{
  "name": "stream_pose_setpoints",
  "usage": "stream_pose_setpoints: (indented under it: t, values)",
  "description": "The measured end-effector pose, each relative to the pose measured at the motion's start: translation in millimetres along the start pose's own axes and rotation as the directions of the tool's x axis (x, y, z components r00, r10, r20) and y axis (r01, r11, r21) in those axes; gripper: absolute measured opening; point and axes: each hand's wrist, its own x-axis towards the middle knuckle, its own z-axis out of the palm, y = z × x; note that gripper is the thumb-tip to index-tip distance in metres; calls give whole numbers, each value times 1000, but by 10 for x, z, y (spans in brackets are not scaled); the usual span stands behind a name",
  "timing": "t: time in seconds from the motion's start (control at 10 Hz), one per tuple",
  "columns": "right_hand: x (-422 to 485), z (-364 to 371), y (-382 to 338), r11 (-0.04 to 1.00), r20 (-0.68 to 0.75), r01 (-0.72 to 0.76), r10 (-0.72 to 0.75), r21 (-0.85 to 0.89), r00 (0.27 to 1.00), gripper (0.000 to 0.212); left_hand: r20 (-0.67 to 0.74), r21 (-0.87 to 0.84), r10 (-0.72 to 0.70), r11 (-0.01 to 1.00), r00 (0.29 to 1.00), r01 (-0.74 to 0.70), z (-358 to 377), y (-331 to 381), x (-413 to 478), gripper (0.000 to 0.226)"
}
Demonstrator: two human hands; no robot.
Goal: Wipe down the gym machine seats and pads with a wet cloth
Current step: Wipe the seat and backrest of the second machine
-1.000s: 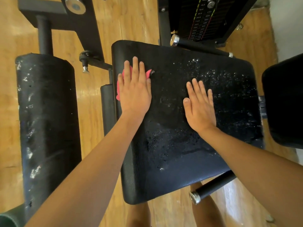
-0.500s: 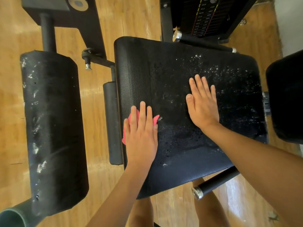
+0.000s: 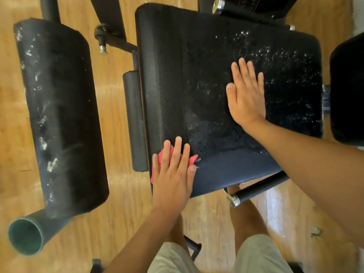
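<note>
The left hand [image 3: 173,174] lies flat, fingers straight and close together, pressing a pink cloth [image 3: 157,164] onto the near-left corner of the black seat pad [image 3: 177,56]. The cloth is mostly covered by the hand; its edges show past the little-finger side and beside the thumb. The right hand [image 3: 246,95] rests palm-down near the middle of the same pad, fingers extended and slightly spread, holding nothing. The left strip of the seat pad reads smooth and matte, while the right and far portions carry white droplets [image 3: 275,54]. A narrow black side pad [image 3: 135,119] runs just beside the left edge of the seat pad. Farther left, apart from the seat, is a large black roller pad [image 3: 59,105] with white scuff marks, mounted on a green tube [image 3: 25,237] whose open end faces the camera. A black handle bar [image 3: 256,188] with a chrome end cap projects from under the near edge of the seat. Another black pad [image 3: 348,89] is at the right border. The floor [image 3: 114,115] is wood.
</note>
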Motion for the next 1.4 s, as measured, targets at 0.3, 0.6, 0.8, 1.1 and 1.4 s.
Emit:
stream_pose_setpoints:
  t: [0.3,0.6,0.8,1.1,1.4]
  values:
    - [-27,-7,-25,1000,-6,2,-2,11,1000,59,-83,-29,119,992,989,-122,44,-239,142,55]
    - [-46,-29,-28,1000,-1,-3,3,11,1000,58,-34,45,70,997,997,-68,193,2,-225,58]
    - [-49,-16,-6,1000,-9,0,0,1,1000,58,-26,86,-15,996,1000,17,164,87,-82,60]
    - [-36,5,5,1000,-24,6,-6,8,1000,58,-88,42,-147,988,985,151,52,312,639,61]
    - [-19,30,26,1000,-26,2,-2,18,1000,58,-146,7,-226,973,963,229,-109,309,1210,61]
